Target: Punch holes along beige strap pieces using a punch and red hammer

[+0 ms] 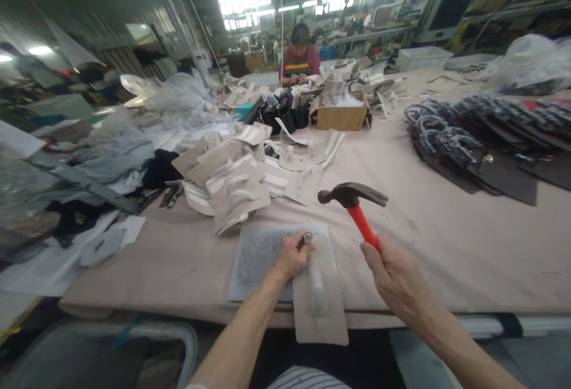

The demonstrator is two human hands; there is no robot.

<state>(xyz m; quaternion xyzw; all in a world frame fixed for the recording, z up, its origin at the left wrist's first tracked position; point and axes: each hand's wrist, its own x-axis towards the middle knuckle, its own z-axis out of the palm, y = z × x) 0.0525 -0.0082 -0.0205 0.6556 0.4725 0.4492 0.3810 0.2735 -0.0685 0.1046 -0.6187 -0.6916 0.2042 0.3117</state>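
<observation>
My left hand [292,256] is closed, its fingertips pinching a short metal punch [308,237] that stands upright. Beneath it lies a flat beige panel [328,325] with a plastic-wrapped strap or handle [316,285] along its middle. Part of the panel rests on a worn, pitted pad [259,264], and its near end hangs past the table edge. In my right hand [397,273] is a claw hammer [352,194], gripped by its red handle. The hammer's dark head is raised, up and to the right of the punch and apart from it.
A pile of similar beige panels [236,184] lies beyond the pad. Dark grey panels with wrapped handles [495,151] are stacked at right. Farther back stand a cardboard box [341,116] and a seated person [300,59]. A grey bin [187,341] sits below the table at left.
</observation>
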